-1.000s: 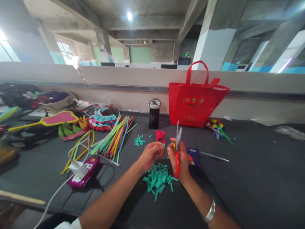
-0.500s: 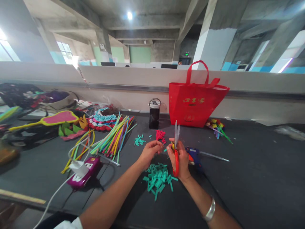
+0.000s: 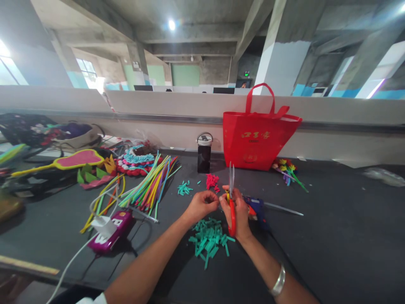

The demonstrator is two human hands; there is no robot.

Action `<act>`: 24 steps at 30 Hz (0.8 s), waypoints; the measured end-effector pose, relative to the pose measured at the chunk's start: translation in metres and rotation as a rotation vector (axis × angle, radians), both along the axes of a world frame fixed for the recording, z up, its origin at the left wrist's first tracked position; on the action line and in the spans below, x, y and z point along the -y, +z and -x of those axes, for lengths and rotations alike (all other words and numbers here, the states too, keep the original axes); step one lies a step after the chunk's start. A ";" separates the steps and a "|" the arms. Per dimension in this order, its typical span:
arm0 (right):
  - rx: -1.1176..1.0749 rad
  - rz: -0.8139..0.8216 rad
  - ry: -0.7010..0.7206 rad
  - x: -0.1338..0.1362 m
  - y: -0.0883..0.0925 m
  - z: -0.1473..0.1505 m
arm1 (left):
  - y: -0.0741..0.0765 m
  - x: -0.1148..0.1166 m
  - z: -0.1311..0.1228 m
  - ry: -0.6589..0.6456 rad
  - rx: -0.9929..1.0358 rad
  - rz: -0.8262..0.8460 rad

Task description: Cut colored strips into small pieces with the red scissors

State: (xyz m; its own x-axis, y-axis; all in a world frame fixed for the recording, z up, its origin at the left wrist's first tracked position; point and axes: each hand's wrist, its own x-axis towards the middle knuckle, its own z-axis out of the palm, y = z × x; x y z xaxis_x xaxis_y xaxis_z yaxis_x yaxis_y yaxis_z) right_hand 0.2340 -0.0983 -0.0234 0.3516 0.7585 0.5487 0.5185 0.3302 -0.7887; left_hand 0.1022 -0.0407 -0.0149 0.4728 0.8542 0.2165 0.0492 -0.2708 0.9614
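Note:
Red-handled scissors (image 3: 232,211) are held in my right hand (image 3: 239,213), blades pointing up and slightly apart. My left hand (image 3: 201,206) is pinched, its fingertips almost meeting the right thumb; whatever lies between them is too small to make out. Below both hands spreads a pile of teal cut strips (image 3: 209,240). Just beyond them lie a heap of red bits (image 3: 211,181) and a smaller scatter of teal bits (image 3: 184,188). A blue glue gun (image 3: 255,206), partly hidden by my right hand, rests on the dark table with a clear stick out its back.
Left of my hands lie colourful pipe cleaners (image 3: 152,181) and a purple power strip (image 3: 112,232) with a white plug and cable. Behind stand a dark bottle (image 3: 204,156) and a red bag (image 3: 257,143). A small pipe-cleaner bouquet (image 3: 289,171) lies right of the bag.
My left hand has shifted slightly right, closer to the right hand's fingers. A teal bit seen between the hands before is no longer visible. The scissors stay in my right hand.

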 end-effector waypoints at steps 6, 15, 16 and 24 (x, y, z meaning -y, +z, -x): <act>-0.017 -0.007 -0.015 0.002 0.002 0.001 | 0.002 0.003 -0.001 0.008 0.211 0.213; 0.074 0.111 0.145 0.001 -0.021 0.015 | 0.013 0.007 0.001 0.054 0.624 0.368; 0.088 0.133 0.165 0.001 -0.024 0.015 | 0.013 0.007 0.001 0.042 0.638 0.373; 0.254 0.081 0.082 0.002 -0.025 0.015 | 0.010 0.011 -0.003 0.007 0.630 0.428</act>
State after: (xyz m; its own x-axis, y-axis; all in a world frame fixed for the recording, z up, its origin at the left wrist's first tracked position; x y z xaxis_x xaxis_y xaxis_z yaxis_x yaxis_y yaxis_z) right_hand 0.2195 -0.1005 -0.0484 0.1462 0.8237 0.5479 0.6769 0.3206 -0.6626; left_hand 0.1048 -0.0513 -0.0053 0.3640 0.9268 0.0929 -0.5437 0.1304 0.8291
